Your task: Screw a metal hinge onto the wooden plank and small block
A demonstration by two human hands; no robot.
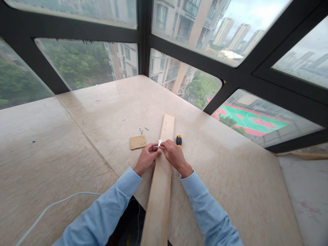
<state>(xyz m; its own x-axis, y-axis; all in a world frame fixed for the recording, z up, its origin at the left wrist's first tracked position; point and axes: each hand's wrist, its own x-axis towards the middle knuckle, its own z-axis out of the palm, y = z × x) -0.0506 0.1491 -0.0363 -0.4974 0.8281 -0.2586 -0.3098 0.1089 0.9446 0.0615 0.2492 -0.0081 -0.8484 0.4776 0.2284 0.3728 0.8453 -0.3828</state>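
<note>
Your blue sleeves (212, 212) reach up from the lower edge of the head view, forearms slanting inward toward a wooden board (160, 191). Near the frame's centre, your left hand (147, 158) and right hand (175, 155) meet over it, backs showing, fingertips pinched on a small metal piece (160, 142). Just right lies a screwdriver (179, 139); left, a flat brown piece (137, 142) and screws (141, 131).

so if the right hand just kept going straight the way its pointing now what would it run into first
Most likely the small metal piece right at the tip of the right hand, then the left hand; exact depth is unclear.
</note>
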